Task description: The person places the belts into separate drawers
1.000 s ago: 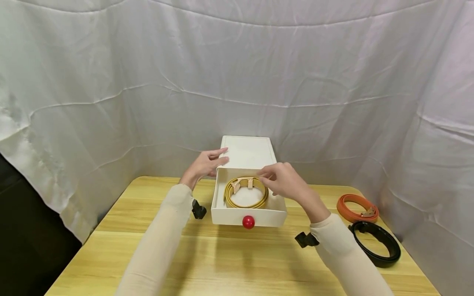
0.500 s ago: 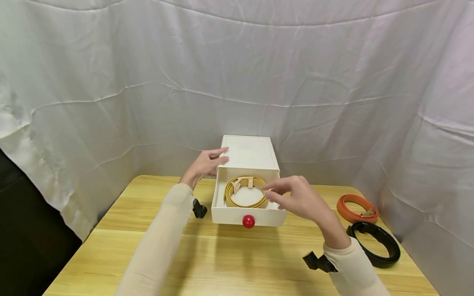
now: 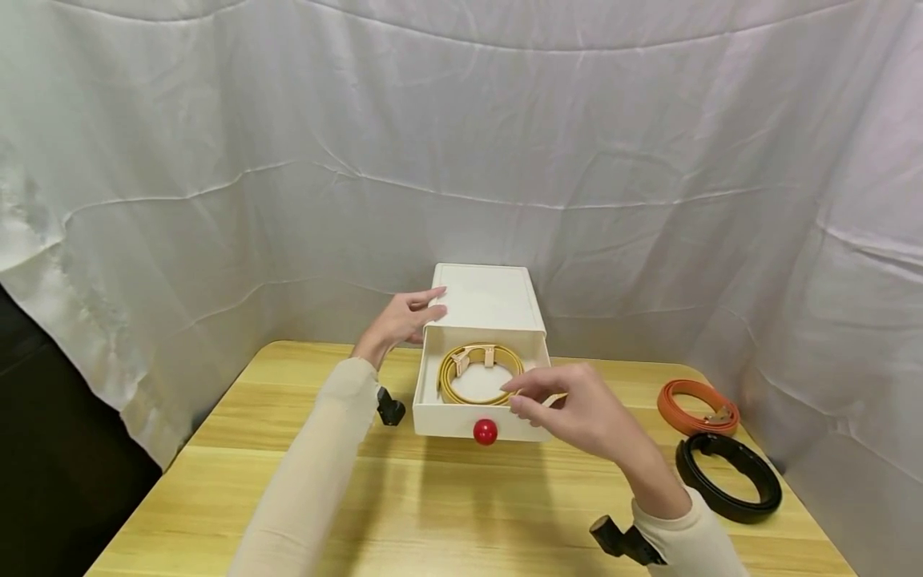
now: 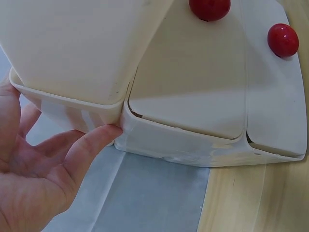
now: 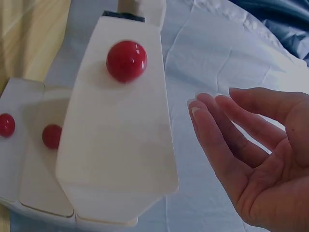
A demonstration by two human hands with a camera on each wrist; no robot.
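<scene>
Just in front of the right hand [image 3: 577,409], the white drawer [image 3: 481,417] stands pulled out of its white box [image 3: 485,298] on the wooden table [image 3: 433,505]. The hand hovers over the drawer's near right corner with its fingers [image 5: 217,130] loosely extended and slightly spread, holding nothing; the right wrist view shows the palm bare and the fingertips apart from the drawer front. The red knob [image 3: 485,431] on that front sits just to the left of the fingertips, not touched by them.

Inside the drawer, just beyond the right hand's fingertips, lies a coiled yellow belt [image 3: 479,374], its pale buckle [image 3: 476,356] toward the back. The belt rests flat on the drawer floor, free of both hands.

The left hand [image 3: 400,319] rests against the left side of the box, at its front upper corner, fingers straight and laid along the wall. In the left wrist view the thumb [image 4: 91,145] presses against the box's rim while the palm stays open.

Well to the right of the right hand, near the table's far right edge, lies a coiled orange belt [image 3: 695,407], and just nearer than it a coiled black belt [image 3: 728,477]. A white cloth backdrop [image 3: 461,144] hangs behind the table.
</scene>
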